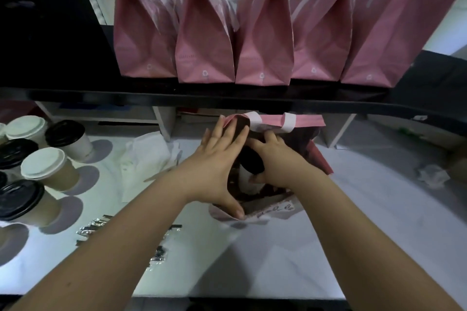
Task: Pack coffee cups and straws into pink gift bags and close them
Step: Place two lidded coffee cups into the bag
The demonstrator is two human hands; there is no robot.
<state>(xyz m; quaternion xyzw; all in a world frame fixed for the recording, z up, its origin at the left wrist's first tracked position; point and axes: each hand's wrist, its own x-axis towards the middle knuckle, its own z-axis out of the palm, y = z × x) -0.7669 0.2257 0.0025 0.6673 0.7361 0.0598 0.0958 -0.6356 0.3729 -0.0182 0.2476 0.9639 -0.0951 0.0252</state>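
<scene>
Head view: an open pink gift bag (310, 121) stands on the white table (303, 247), its white ribbon handles folded over the far rim. The left hand (217, 159) lies released over the bag's left side, with straight fingers spread against the far rim and the thumb pressing the near rim. The right hand (275, 159) reaches into the bag's mouth and grasps a black-lidded coffee cup (249, 161), which sits tilted inside the bag between the two hands. Beyond the bag, on a black shelf (177, 96) above it, five closed pink gift bags (262, 40) stand side by side. Well to the left of the bag is a cluster of lidded coffee cups (48, 166), some with white lids and some with black. White paper sheets (146, 156) lie just left of the bag. Silvery wrapped packets (89, 230) lie to its near left, partly under the left forearm.
</scene>
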